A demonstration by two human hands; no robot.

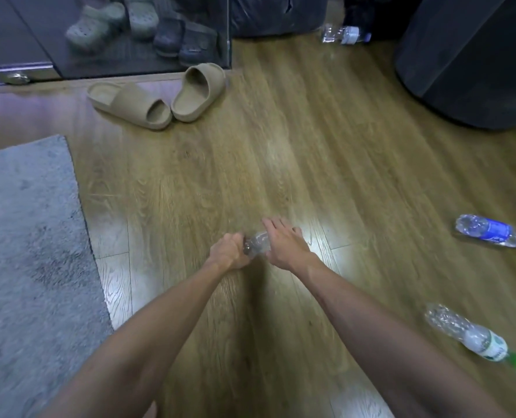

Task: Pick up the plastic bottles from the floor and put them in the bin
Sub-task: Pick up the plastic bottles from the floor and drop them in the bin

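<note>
Both hands hold one clear bottle (257,243) above the wood floor (311,164), the left hand (229,251) curled round one end and the right hand (283,241) wrapped over the other, while three more bottles lie near the dark bin (474,61).

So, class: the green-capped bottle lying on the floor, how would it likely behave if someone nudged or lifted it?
The green-capped bottle lies on its side on smooth wooden floor, so a nudge would probably roll it. It looks empty, so likely light. Its clear end appears crumpled, suggesting thin walls that may buckle under a firm squeeze.
</note>
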